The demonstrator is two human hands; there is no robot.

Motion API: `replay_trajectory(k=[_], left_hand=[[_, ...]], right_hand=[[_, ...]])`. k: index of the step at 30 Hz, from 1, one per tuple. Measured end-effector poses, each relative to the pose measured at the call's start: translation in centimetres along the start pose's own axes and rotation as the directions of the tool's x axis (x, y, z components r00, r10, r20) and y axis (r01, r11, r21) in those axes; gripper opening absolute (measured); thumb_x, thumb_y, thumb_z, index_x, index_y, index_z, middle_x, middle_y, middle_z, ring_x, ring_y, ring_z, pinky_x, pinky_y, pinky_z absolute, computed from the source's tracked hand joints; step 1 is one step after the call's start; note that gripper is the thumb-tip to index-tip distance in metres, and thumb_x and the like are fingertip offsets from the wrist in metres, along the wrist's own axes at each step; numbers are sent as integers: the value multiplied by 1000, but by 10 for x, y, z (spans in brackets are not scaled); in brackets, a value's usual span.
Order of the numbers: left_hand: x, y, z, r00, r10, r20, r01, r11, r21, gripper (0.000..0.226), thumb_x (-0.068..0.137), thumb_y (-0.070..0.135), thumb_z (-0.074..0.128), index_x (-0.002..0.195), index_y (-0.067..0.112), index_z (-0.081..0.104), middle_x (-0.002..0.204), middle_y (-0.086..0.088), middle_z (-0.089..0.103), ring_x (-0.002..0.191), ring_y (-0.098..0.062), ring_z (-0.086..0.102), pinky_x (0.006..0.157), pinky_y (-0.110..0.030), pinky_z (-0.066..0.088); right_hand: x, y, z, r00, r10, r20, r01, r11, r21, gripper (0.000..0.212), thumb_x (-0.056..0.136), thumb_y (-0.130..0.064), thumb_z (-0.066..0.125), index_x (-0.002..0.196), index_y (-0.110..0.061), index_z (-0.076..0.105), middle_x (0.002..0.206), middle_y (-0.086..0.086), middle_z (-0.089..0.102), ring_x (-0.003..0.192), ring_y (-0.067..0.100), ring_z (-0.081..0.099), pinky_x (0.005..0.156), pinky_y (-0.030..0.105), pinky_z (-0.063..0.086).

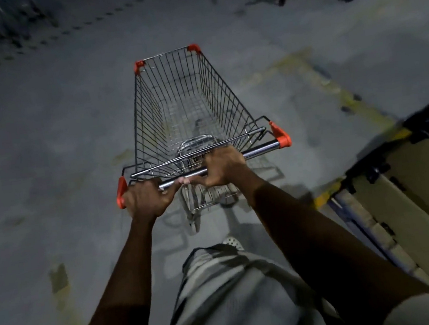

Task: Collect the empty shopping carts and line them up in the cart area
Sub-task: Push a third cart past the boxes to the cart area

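Cart (188, 111) stands on the grey floor (42, 134) straight ahead of the person, basket empty, nose pointing away. Both hands are wrapped round its handle (260, 148): the left hand (146, 199) by the orange end cap, the right hand (223, 165) past the middle, spaced so a push can also steer. Boxes (414, 191) sit close on the right, so clearance there looks tight. Dim shapes at top left may be more carts, but they are too blurred to tell.
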State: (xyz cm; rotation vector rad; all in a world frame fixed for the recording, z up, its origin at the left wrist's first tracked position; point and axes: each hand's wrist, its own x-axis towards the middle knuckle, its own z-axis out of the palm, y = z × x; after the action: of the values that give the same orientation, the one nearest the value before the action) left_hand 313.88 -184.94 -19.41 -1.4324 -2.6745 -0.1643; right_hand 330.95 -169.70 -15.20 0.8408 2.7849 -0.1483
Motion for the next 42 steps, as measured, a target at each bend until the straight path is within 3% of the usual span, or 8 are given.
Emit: replay_trajectory(k=[5, 9, 12, 17, 22, 28, 32, 42], left_hand=[[80, 13, 2, 999, -31, 33, 31, 999, -20, 99, 76, 100, 18, 90, 26, 81, 66, -3, 70, 67, -27, 71, 64, -27, 48], [133, 18, 3, 998, -33, 55, 36, 998, -48, 96, 77, 97, 20, 93, 25, 81, 70, -6, 72, 73, -29, 72, 70, -31, 50], [174, 17, 10, 999, -43, 29, 44, 999, -25, 95, 79, 97, 21, 90, 23, 80, 68, -7, 72, 69, -30, 72, 68, -31, 52], [253, 20, 23, 995, -99, 3, 99, 995, 9, 86, 82, 92, 31, 84, 22, 80, 62, -6, 70, 64, -29, 71, 64, -28, 49], [347, 18, 47, 987, -160, -1, 160, 987, 10, 93, 82, 95, 22, 81, 22, 79, 59, -7, 68, 62, -29, 70, 66, -30, 54], [455, 21, 64, 968, -249, -21, 249, 967, 58, 97, 79, 98, 18, 82, 23, 80, 62, -6, 70, 65, -29, 71, 65, -30, 55], [515, 22, 71, 957, -291, -9, 291, 955, 55, 97, 78, 98, 17, 82, 24, 79, 67, -5, 73, 71, -28, 73, 70, -31, 53], [682, -5, 97, 957, -282, -64, 284, 958, 34, 96, 80, 97, 17, 60, 19, 68, 48, -1, 60, 50, -22, 64, 59, -25, 47]], right_hand=[[88, 44, -16, 1000, -23, -4, 23, 999, -28, 103, 74, -105, 20, 81, -10, 60, 74, 8, 60, 87, 27, 66, 78, 38, 42], [142, 70, -29, 997, -61, -40, 61, 998, 2, 85, 75, -104, 22, 64, -20, 30, 64, 3, 43, 77, 23, 56, 82, 39, 46], [183, 88, -41, 994, -87, -59, 86, 996, -21, 88, 72, -104, 18, 64, -17, 33, 66, 5, 48, 75, 23, 56, 80, 37, 46], [268, 122, -53, 988, -134, -74, 134, 991, -6, 84, 76, -103, 25, 58, -21, 32, 52, -2, 35, 49, 13, 33, 70, 30, 38], [366, 161, -73, 988, -147, -48, 147, 989, -14, 100, 72, -106, 18, 65, -15, 57, 63, 2, 57, 65, 19, 54, 77, 37, 41], [473, 203, -112, 979, -202, -11, 202, 979, -2, 121, 66, -110, 15, 106, -12, 74, 113, 17, 74, 111, 33, 68, 101, 47, 46], [535, 229, -129, 965, -262, 17, 261, 965, 14, 103, 64, -110, 13, 76, -18, 58, 100, 13, 73, 104, 30, 68, 102, 45, 46], [702, 271, -164, 948, -315, -47, 315, 949, -4, 89, 70, -107, 19, 60, -21, 41, 77, 7, 65, 87, 25, 68, 93, 40, 46]])
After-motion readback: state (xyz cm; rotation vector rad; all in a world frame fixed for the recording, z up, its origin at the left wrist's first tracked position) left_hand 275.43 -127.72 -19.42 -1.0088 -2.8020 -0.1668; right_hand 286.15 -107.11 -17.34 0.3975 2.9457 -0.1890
